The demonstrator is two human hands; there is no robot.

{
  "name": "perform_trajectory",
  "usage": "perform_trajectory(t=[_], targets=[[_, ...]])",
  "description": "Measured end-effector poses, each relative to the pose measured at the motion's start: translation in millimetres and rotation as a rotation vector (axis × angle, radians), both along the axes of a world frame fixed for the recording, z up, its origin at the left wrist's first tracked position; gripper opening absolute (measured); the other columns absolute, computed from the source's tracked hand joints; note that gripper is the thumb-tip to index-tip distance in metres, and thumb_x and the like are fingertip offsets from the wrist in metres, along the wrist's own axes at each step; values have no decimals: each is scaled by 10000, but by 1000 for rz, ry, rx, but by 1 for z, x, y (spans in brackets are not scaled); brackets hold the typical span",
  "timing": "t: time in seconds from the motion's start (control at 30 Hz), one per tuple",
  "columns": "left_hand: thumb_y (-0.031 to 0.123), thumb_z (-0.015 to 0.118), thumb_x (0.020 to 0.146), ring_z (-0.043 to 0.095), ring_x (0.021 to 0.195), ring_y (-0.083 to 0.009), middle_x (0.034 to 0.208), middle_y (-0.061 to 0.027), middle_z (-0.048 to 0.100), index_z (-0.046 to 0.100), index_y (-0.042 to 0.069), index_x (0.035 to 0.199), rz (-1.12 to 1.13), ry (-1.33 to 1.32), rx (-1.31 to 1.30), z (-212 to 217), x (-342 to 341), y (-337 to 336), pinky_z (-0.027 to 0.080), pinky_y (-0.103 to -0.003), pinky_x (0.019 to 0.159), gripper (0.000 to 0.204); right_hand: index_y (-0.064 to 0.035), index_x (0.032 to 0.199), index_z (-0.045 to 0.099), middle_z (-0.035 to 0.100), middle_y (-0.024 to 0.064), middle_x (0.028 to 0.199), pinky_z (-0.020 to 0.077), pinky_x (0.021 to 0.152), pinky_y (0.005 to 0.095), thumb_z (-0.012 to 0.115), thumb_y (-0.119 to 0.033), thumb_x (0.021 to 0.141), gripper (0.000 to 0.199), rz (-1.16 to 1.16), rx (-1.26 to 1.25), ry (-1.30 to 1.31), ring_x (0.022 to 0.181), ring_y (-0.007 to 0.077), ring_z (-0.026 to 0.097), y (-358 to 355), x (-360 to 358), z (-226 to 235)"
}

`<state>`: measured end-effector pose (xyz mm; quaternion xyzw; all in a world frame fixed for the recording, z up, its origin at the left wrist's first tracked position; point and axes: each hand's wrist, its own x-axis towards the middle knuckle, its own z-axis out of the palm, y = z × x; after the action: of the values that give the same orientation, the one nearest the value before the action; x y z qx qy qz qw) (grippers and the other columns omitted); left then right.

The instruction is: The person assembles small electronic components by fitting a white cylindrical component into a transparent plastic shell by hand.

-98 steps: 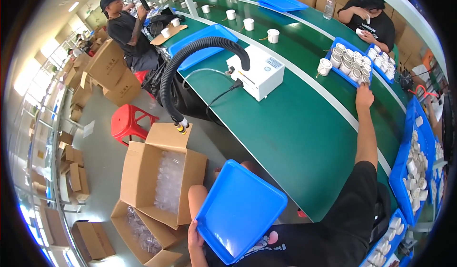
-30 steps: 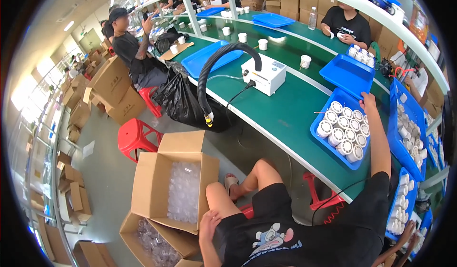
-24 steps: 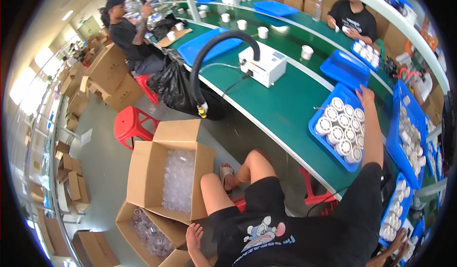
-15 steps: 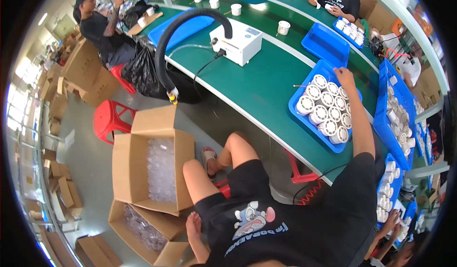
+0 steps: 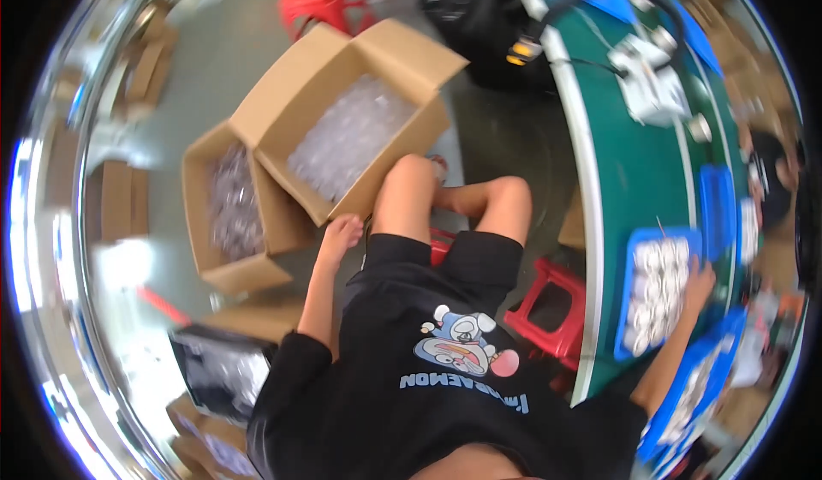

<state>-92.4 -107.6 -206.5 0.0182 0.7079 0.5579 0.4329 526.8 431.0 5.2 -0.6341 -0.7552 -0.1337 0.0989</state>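
Note:
My right hand [image 5: 700,285] is at the right rim of a blue tray [image 5: 623,343] on the green bench. Motion blur keeps me from telling whether its fingers grip the rim. The tray holds rows of round white plastic pieces [image 5: 651,292], packed close together. A thin stick-like thing pokes up at the tray's far edge. My left hand [image 5: 345,230] hangs beside my left knee, fingers loosely curled and apart, with nothing visible in it. Close by that hand is the near corner of an open cardboard box [image 5: 390,167] full of clear plastic pieces [image 5: 351,137].
A second carton [image 5: 195,223] with clear pieces stands left of the first. Red stools [image 5: 552,309] are under the bench and farther off. A white machine [image 5: 651,86] with a black hose sits on the bench. More blue trays [image 5: 717,210] lie to the right; a person [image 5: 769,176] sits beyond.
My view has swung left and down, so the cartons now fill the left and the bench stands at the right. My right hand stays by the tray's rim; my left has come up beside the carton.

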Motion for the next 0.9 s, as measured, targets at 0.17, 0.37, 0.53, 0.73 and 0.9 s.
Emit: perform_trajectory(t=[0.17, 0.37, 0.53, 0.73, 0.9], targets=[[219, 563, 937, 604, 695, -118, 759, -33, 647, 641, -1, 1007, 20, 369, -82, -18, -71, 14, 475, -256, 659, 243, 41, 1130, 611, 628, 259, 1032, 459, 820, 450, 524, -383, 975, 459, 193, -316, 155, 967, 423, 591, -66, -136, 49], [229, 594, 874, 676, 812, -275, 850, -181, 698, 649, -13, 995, 63, 512, -225, -100, -139, 75, 513, -377, 764, 276, 38, 1235, 573, 634, 254, 1121, 476, 865, 408, 559, -311, 958, 446, 117, -416, 77, 1021, 356, 627, -34, -96, 43], [270, 639, 846, 652, 946, -352, 975, -210, 675, 632, 19, 1077, -157, 552, -288, -187, -176, 179, 516, -421, 824, 341, 69, 1242, 548, 622, 274, 1141, 476, 881, 418, 537, -310, 965, 470, -18, -408, -28, 1024, 365, 624, -42, -104, 49], [378, 705, 801, 603, 1090, -377, 1101, -238, 630, 532, -51, 1198, -320, 544, -531, -260, -182, 288, 489, -453, 942, 609, 74, 1008, 540, 587, 321, 989, 426, 815, 554, 427, -265, 991, 358, -217, -25, -446, 903, 488, 555, -54, -128, 70], [360, 798, 721, 595, 1092, -416, 1160, -280, 618, 501, -65, 1253, -315, 514, -403, -290, -190, 288, 485, -461, 942, 743, 30, 1245, 541, 571, 243, 1214, 459, 914, 447, 391, -246, 1022, 385, -122, 323, -421, 1099, 403, 550, -64, -156, 108]])
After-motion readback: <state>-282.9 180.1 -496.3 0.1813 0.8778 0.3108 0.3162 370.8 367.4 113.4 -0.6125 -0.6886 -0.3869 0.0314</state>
